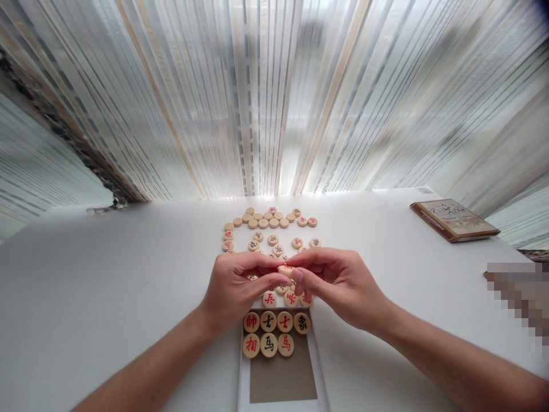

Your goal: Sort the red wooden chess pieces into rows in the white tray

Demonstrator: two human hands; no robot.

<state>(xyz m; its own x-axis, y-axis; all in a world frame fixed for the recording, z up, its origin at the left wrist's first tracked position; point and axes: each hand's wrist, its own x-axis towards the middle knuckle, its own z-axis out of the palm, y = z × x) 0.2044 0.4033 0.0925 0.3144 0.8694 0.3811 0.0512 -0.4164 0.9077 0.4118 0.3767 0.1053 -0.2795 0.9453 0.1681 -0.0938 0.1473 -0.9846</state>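
presently, both hands meet above the middle of the white table (128, 309), and between them is one wooden xiangqi piece (286, 269) with a red character, which is tilted and partly covered by the fingers. the left hand (235, 283) has its grip closed on the left side of this piece, with index finger and thumb; the grip of the right hand (343, 280) is also closed on it, from the right side. the piece is raised over the loose pieces (269, 298), some with red and some with black characters, which lie scattered under and beyond the fingers. farther away, a cluster of blank-looking discs (263, 224) lies close together.

nearer to the person stands a shallow open box (283, 383). at its far end seven pieces are set in two rows: four in the far row, from the red 帥 piece (251, 322) to the black 象 piece (302, 323), and three in the nearer row, ending with the red 馬 piece (285, 345). behind the table hangs a striped curtain (274, 103).
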